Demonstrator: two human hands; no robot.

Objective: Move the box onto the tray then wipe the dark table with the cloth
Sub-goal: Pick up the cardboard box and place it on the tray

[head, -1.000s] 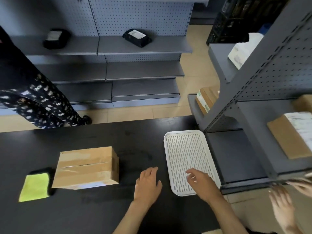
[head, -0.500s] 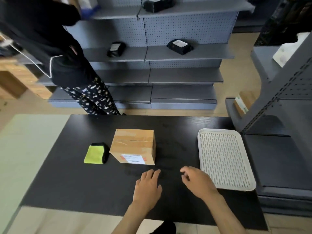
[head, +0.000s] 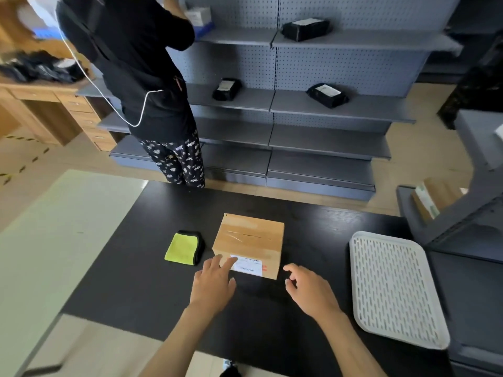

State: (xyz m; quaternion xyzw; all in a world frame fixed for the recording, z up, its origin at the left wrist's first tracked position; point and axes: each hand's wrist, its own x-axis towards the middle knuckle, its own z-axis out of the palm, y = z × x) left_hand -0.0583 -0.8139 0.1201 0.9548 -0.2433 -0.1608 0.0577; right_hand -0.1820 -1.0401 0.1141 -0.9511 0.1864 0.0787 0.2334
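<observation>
A taped cardboard box point(head: 249, 240) with a white label on its near side stands in the middle of the dark table point(head: 136, 281). A folded yellow-green cloth point(head: 183, 248) with a black edge lies just left of it. A white slotted tray point(head: 394, 289) lies at the table's right end, with nothing on it. My left hand point(head: 215, 284) is open, its fingertips at the box's near left corner over the label. My right hand point(head: 310, 289) is open, fingers curled, just off the box's near right corner and apart from it.
A person in black stands beyond the table's far left, facing grey pegboard shelves point(head: 326, 104) that hold black packages. A grey shelf unit point(head: 468, 240) crowds the tray's right side. A pale table point(head: 54, 240) adjoins on the left; a wooden desk point(head: 40, 104) stands further back.
The view has swung left and up, bringing the box to the centre. Both hands have moved forward from the bare table to the box's near side.
</observation>
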